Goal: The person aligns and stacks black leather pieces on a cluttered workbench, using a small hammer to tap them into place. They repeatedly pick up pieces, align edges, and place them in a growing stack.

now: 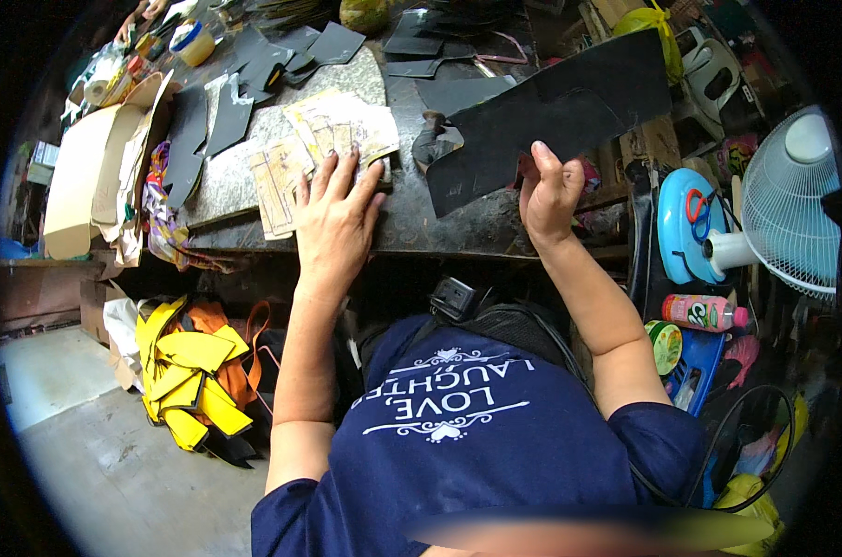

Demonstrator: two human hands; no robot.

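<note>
My left hand (332, 212) lies with fingers spread on several cream and yellowish flat pieces (277, 190) marked with lines. These pieces rest on a speckled grey slab (367, 82) on the dark worktable. Raised to the right, my right hand (553, 195) grips the lower edge of a large black sheet (569, 107), like leather or synthetic leather. Its thumb is on the upper face and the other fingers are partly hidden. The sheet slants up to the right, above the table's front edge. A dark grey object (430, 139) lies just left of the sheet.
Black cut pieces (335, 44) lie across the back of the table. A cardboard box (91, 181) stands at the left, and yellow strips (202, 353) hang below. On the right are a fan (778, 204), red-handled scissors (696, 206) and a bottle (699, 313). Another person's hand (140, 17) shows far left.
</note>
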